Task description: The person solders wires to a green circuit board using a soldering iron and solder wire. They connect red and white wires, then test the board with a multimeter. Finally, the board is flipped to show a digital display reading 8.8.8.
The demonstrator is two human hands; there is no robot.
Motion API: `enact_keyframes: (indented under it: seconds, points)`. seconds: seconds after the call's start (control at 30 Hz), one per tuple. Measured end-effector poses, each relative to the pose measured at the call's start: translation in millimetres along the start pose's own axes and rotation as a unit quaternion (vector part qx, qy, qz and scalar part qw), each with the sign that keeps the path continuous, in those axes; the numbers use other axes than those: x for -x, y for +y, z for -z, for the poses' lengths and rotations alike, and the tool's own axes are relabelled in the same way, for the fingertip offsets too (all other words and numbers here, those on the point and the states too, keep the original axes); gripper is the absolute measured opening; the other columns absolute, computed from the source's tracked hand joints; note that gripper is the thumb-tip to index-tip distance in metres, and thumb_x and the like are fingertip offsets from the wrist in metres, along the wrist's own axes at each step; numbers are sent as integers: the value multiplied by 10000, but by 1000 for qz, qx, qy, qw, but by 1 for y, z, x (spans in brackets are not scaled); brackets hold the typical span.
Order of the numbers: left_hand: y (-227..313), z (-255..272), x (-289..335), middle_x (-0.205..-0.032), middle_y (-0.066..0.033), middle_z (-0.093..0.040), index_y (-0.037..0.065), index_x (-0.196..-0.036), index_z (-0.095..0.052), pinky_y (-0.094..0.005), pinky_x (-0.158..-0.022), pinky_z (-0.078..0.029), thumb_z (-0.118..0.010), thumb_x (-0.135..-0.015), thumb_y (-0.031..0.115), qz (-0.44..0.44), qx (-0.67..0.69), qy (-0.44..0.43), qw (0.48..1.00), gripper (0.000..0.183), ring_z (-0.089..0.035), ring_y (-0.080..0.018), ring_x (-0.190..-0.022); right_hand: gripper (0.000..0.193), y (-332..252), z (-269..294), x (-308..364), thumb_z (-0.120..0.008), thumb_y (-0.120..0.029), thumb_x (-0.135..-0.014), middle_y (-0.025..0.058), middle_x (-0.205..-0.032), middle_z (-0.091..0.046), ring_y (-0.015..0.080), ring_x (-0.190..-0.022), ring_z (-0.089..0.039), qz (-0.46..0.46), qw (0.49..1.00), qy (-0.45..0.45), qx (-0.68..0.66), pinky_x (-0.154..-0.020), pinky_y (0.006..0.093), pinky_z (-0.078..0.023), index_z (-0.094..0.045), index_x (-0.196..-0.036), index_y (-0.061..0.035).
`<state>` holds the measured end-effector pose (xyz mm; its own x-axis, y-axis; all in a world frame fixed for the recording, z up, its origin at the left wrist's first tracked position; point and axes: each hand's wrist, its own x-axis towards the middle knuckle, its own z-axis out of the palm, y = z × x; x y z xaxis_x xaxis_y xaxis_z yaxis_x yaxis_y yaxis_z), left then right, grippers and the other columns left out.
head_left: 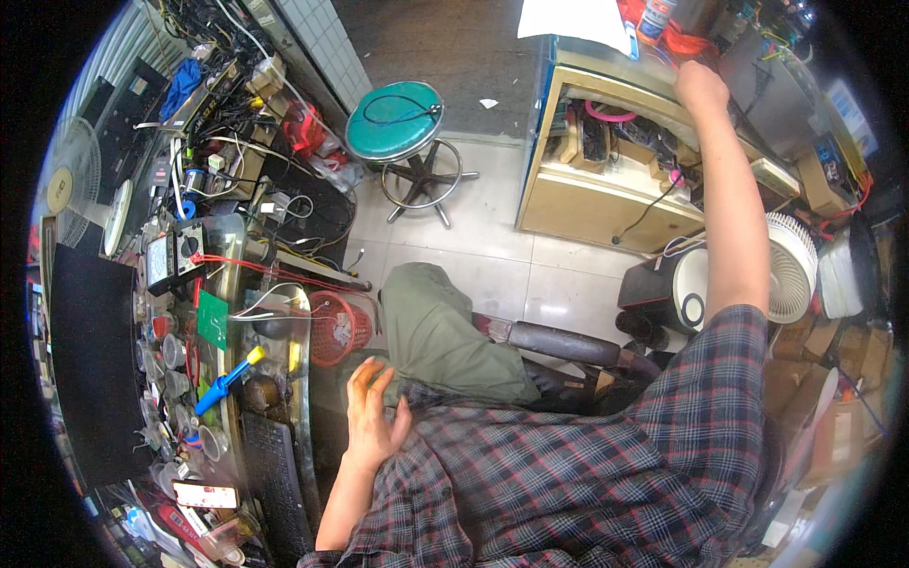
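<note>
My right arm stretches out to the far right, and my right hand [703, 90] is at the top of a wooden cabinet [606, 204]. Its fingers are curled closed, and whatever they hold is hidden. Close to that hand lie a red plastic bag [684, 41] and a can or bottle [655, 19]. My left hand [374, 417] hovers beside my lap, empty, with the fingers loosely bent and apart. To its left, on the cluttered workbench, are a blue tool with a yellow end [227, 381], a green circuit board [212, 320] and a black keyboard [273, 473].
A green round stool [395, 120] with a black cable on it stands ahead on the tiled floor. A red basket [338, 328] is beside my knee. A multimeter [176, 257] with red leads sits on the bench. A white fan [788, 268] and a black chair armrest [563, 343] are to my right.
</note>
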<state>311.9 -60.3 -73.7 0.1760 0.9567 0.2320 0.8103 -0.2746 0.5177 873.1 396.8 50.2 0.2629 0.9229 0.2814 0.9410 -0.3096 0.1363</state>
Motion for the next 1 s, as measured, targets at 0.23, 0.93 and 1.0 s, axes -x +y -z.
enact_keyframes:
  seconds: [0.23, 0.93, 1.0]
  points:
    - [-8, -4, 1, -1368, -248, -579, 1, -1387, -580, -538, -1127, -461, -765, -809, 11, 14, 15, -20, 1000, 607, -540, -459, -1361, 364, -4, 4, -3, -538, -191, -1000, 254, -1274, -735, 414, -1208, -716, -6, 999, -26, 20, -1012, 523, -571, -774, -1233, -42]
    - [-26, -7, -10, -1365, -250, -597, 4, -1413, -599, -482, -1124, -484, -791, -839, 48, 19, 40, -69, 997, 607, -566, -428, -1321, 681, 22, -5, -43, -658, -310, -968, 237, -1233, -743, 310, -791, -748, 41, 978, -206, -19, -768, 427, -627, -516, -1588, -69]
    - [-26, -7, -10, -1362, -248, -600, 3, -1415, -597, -481, -1120, -488, -788, -840, 46, 14, 44, -68, 997, 607, -570, -430, -1313, 697, 19, 0, -31, -666, -264, -953, 216, -1130, -760, 265, -629, -700, -12, 971, -209, -116, -624, 419, -620, -499, -1597, -53]
